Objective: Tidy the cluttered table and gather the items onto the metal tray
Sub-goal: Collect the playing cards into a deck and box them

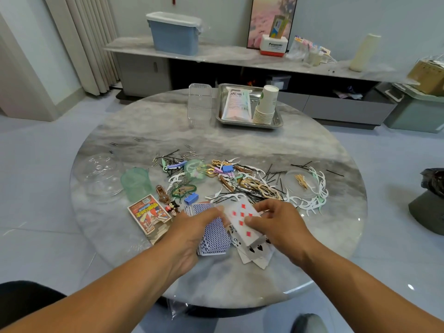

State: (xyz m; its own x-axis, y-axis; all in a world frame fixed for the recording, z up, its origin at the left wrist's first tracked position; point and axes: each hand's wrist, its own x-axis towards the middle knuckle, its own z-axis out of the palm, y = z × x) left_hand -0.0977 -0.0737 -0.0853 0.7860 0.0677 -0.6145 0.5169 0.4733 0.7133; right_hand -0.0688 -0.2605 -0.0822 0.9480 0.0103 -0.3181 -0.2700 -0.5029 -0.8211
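**Cards under both hands, tray far across the table**

Head view: Your left hand [192,227] lies over the blue-backed playing cards [212,236], fingers curled round the left edge of that stack, which fans from near to far beneath your palm. Your right hand [276,222] pinches the face-up cards [242,219] just to the right, thumb on the diamond card and fingers bent over its far edge. The two lots touch between your hands, so I judge the coming move to be squaring them together, left pushing right and right pushing left. The long axis of the cards runs roughly near to far, tilted a little leftward at the far end.

More face-up cards [254,257] lie loose on the table nearer to you than your right hand; that hand is the closer one for them. The card box [150,213] sits just left of your left hand.

The metal tray [278,122] stands at the far side, well apart from both hands and slightly right of centre, holding a pouch [236,102] and a paper cup stack [265,104]. Hairpins and floss picks [310,203] lie between you and the tray.
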